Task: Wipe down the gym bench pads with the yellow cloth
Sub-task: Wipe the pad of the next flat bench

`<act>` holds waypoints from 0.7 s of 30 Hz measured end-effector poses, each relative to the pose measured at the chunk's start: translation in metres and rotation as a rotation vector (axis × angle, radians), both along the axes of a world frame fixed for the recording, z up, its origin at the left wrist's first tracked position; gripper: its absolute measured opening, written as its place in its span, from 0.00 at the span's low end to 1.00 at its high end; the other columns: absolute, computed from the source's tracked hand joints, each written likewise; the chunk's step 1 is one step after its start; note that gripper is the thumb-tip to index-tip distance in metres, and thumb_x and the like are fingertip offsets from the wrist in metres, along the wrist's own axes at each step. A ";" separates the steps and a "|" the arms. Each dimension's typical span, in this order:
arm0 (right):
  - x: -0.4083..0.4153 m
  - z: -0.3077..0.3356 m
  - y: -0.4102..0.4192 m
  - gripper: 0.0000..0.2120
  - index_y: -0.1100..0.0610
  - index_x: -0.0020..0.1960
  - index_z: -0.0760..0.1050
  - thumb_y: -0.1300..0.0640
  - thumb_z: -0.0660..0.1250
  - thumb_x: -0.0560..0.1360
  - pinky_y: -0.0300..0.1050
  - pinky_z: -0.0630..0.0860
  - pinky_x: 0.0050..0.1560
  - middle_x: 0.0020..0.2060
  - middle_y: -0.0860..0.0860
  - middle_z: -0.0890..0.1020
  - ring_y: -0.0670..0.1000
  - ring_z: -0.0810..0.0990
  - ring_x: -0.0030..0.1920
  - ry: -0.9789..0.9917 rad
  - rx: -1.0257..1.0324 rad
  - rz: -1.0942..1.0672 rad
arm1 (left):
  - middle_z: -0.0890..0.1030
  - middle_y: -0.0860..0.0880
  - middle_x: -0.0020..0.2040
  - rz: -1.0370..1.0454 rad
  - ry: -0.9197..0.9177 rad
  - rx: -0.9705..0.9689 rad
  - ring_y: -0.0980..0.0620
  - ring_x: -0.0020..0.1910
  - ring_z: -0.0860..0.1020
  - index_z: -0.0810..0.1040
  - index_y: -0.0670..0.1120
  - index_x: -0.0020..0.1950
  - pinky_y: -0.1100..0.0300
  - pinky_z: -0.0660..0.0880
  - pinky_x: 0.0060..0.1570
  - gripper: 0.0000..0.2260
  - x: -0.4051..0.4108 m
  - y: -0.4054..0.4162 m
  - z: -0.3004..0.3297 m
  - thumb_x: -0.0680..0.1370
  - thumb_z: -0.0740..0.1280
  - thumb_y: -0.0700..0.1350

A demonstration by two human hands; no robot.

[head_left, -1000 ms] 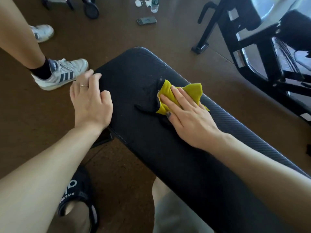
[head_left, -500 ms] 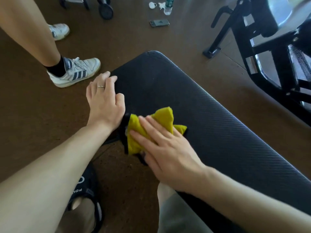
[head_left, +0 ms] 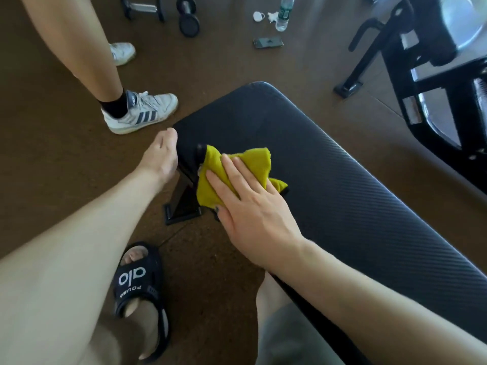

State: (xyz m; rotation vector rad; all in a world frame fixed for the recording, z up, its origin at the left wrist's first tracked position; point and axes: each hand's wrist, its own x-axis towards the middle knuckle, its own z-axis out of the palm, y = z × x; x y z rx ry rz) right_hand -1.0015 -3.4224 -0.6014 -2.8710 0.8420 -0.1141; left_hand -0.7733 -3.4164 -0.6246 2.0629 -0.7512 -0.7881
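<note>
The black bench pad runs from the upper middle to the lower right. A crumpled yellow cloth lies on its left edge. My right hand presses flat on the cloth with straight fingers. My left hand rests against the pad's left side, near its end; its fingers are mostly hidden behind the hand and the pad's edge.
Another person's legs and white sneakers stand close on the left. Dumbbells, a water bottle and a phone lie on the brown floor beyond. A black machine frame stands at the right. The bench's foot and my sandal are below.
My right hand slid the cloth from the pad's middle across to its left edge. My left hand turned from lying on top of the pad's edge to its side.
</note>
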 end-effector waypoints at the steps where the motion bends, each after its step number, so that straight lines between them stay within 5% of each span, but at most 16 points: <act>1: -0.020 -0.001 0.011 0.28 0.52 0.82 0.59 0.49 0.57 0.83 0.59 0.59 0.79 0.82 0.55 0.56 0.56 0.52 0.82 0.025 -0.013 0.028 | 0.63 0.45 0.80 0.015 0.054 0.019 0.56 0.72 0.62 0.62 0.44 0.80 0.63 0.54 0.65 0.23 -0.001 0.002 -0.004 0.87 0.48 0.52; 5: -0.073 -0.006 0.031 0.30 0.52 0.81 0.61 0.52 0.60 0.80 0.57 0.63 0.77 0.82 0.55 0.57 0.56 0.54 0.82 0.083 -0.071 0.093 | 0.55 0.52 0.83 0.024 0.190 0.003 0.54 0.81 0.54 0.53 0.52 0.84 0.59 0.51 0.73 0.26 -0.001 0.003 -0.013 0.86 0.46 0.59; 9: -0.020 -0.002 0.005 0.29 0.51 0.82 0.58 0.48 0.55 0.83 0.56 0.55 0.79 0.82 0.56 0.56 0.57 0.54 0.82 0.073 -0.062 0.108 | 0.70 0.53 0.75 0.153 0.420 -0.029 0.51 0.76 0.67 0.67 0.48 0.80 0.54 0.58 0.78 0.32 0.002 -0.002 -0.021 0.81 0.54 0.66; 11: 0.023 -0.002 -0.013 0.29 0.52 0.82 0.56 0.47 0.55 0.83 0.58 0.55 0.80 0.82 0.56 0.56 0.57 0.53 0.82 0.045 -0.048 0.073 | 0.79 0.50 0.69 0.179 0.568 -0.047 0.49 0.68 0.77 0.73 0.47 0.75 0.50 0.69 0.73 0.38 0.007 -0.002 -0.024 0.75 0.57 0.71; 15: 0.098 -0.001 -0.036 0.29 0.52 0.82 0.57 0.46 0.56 0.83 0.61 0.56 0.79 0.81 0.57 0.57 0.58 0.54 0.81 0.014 -0.023 -0.043 | 0.85 0.49 0.58 0.146 0.702 -0.104 0.54 0.59 0.81 0.82 0.52 0.65 0.58 0.75 0.49 0.27 0.006 -0.002 -0.018 0.85 0.46 0.61; 21: 0.041 -0.001 -0.003 0.33 0.57 0.83 0.55 0.53 0.62 0.81 0.59 0.56 0.79 0.82 0.60 0.53 0.60 0.52 0.82 0.085 -0.105 0.045 | 0.85 0.53 0.52 0.132 0.758 -0.152 0.57 0.54 0.81 0.79 0.55 0.63 0.59 0.72 0.48 0.27 0.011 0.003 -0.009 0.86 0.41 0.59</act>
